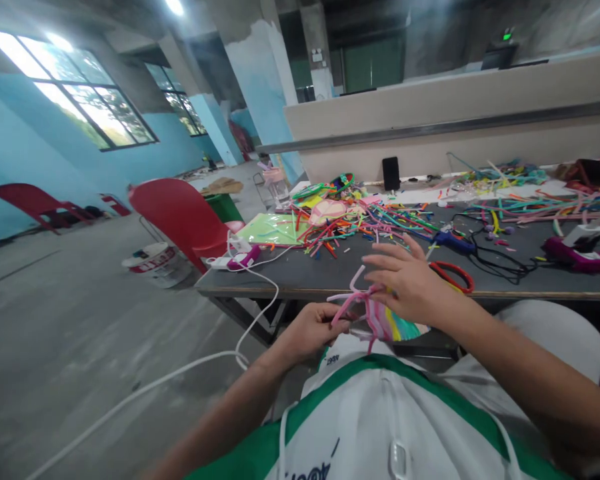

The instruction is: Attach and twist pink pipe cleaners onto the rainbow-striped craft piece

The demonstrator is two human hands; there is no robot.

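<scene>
Stripes on the pipe-cleaner piece [380, 319] look pretty much joined, loose ends [357, 279] left untucked. It's by the table [290, 272] edge; left hand [310, 330] pinches a pink stem [347, 309], right hand [407, 279] fans its fingers, can't tell if gripping.

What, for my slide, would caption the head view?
Left hand and right hand at a striped piece, colorful strips strewn across the table.

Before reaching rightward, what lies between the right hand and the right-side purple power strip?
Head view: from the right hand, a red loop handle, a blue tool beyond it, then looped black cable.
</scene>
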